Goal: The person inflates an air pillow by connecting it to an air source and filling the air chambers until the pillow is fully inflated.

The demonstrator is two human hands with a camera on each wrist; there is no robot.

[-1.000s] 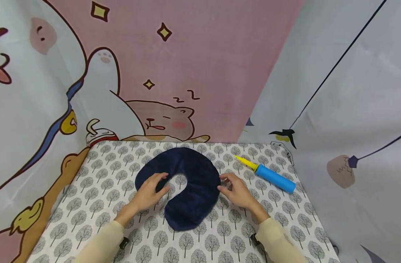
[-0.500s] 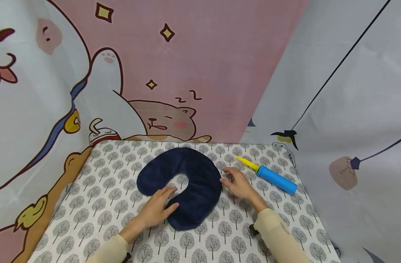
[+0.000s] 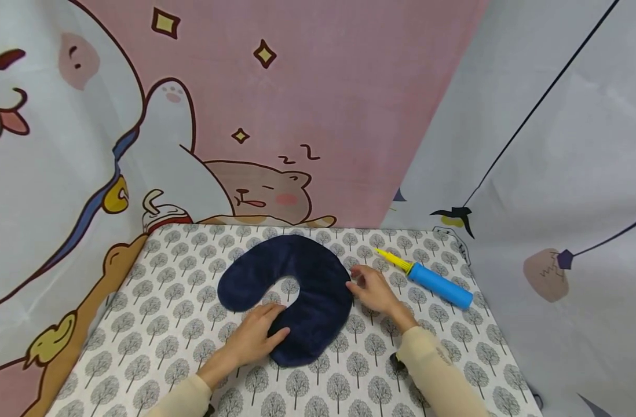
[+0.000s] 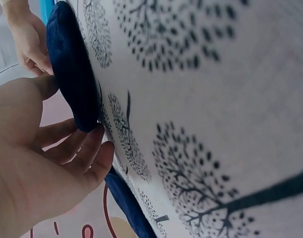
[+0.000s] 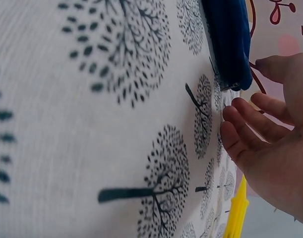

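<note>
A dark navy U-shaped neck pillow (image 3: 318, 301) lies flat on the tree-print cloth, its opening facing left and toward me. My left hand (image 3: 252, 333) is at its nearer end. In the left wrist view, the thumb touches the top of the pillow (image 4: 69, 59), while the loosely bent fingers (image 4: 91, 148) meet its edge by the cloth. At the pillow's right edge is my right hand (image 3: 372, 289), thumb and fingers spread apart. The right wrist view has its thumb (image 5: 272, 67) close to the pillow's edge; contact is unclear.
A blue hand pump (image 3: 440, 285) with a yellow nozzle (image 3: 393, 259) lies to the right of the pillow, beyond my right hand. The white cloth (image 3: 344, 385) covers the table, with printed cartoon curtains (image 3: 349, 116) behind and at the sides.
My left hand has shifted from the pillow's far-left arm down and right to its nearer end. The right hand has moved only slightly. The pillow lies much as before.
</note>
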